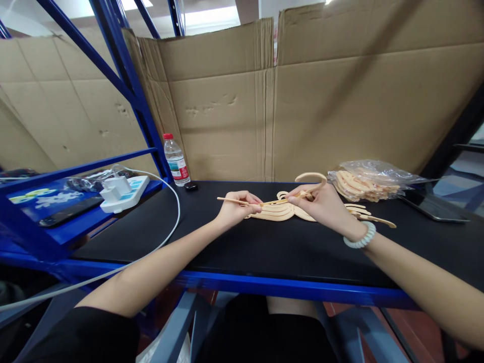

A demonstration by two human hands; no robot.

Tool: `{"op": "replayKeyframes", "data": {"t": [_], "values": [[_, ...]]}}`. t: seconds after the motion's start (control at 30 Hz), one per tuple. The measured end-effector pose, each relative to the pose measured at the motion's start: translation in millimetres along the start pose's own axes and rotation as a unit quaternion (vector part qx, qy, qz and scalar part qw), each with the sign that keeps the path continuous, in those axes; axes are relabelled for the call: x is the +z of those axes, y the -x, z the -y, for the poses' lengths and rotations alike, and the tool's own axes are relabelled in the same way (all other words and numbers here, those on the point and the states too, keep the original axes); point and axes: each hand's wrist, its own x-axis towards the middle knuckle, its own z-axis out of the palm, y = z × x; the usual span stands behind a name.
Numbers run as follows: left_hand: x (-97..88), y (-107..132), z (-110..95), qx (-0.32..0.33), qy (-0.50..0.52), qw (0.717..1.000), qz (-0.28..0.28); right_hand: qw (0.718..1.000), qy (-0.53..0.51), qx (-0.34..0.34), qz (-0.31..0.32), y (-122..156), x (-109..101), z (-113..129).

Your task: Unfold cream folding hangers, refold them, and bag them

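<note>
Between my two hands is a thin, pale wooden hanger [274, 202], seen nearly edge-on above the black table. My left hand [239, 207] pinches its left part, and a slim wooden end sticks out past the fingers. Closed around it near the hook [315, 177] is my right hand [315, 204], with the curved hook rising above the thumb. Below and behind the hands lie flat wooden hangers [278, 214], partly covered by my right hand. More slim wooden pieces [372, 218] show to the right of that wrist.
A clear plastic bag of wooden pieces [365, 181] lies at the back right, beside a dark flat tablet-like device [434, 207]. A water bottle [176, 161] stands at the back left near a small black object [191, 186]. A white cable [178, 212] runs from the power strip [126, 194].
</note>
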Motion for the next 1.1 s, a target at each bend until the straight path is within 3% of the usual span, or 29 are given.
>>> {"op": "replayKeyframes", "data": {"t": [0.23, 0.53, 0.67, 0.97, 1.1], "values": [[-1.2, -4, 1, 0.02, 0.002, 1.0, 0.016, 1.0, -0.012, -0.008, 0.023, 0, 0, 0], [-13.3, -8, -5, -0.039, 0.053, 0.996, 0.054, 0.998, -0.009, -0.015, 0.059, -9, -15, -3], [-12.6, -8, -7, -0.047, 0.062, 0.994, 0.075, 0.996, 0.004, -0.055, 0.07, -9, -18, -10], [-13.8, -4, -14, -0.081, 0.161, 0.972, 0.152, 0.993, -0.008, -0.107, 0.054, -5, -17, -7], [-15.1, -4, -13, -0.095, 0.19, 0.965, 0.156, 0.993, 0.006, -0.113, 0.042, -4, -16, -7]]}}
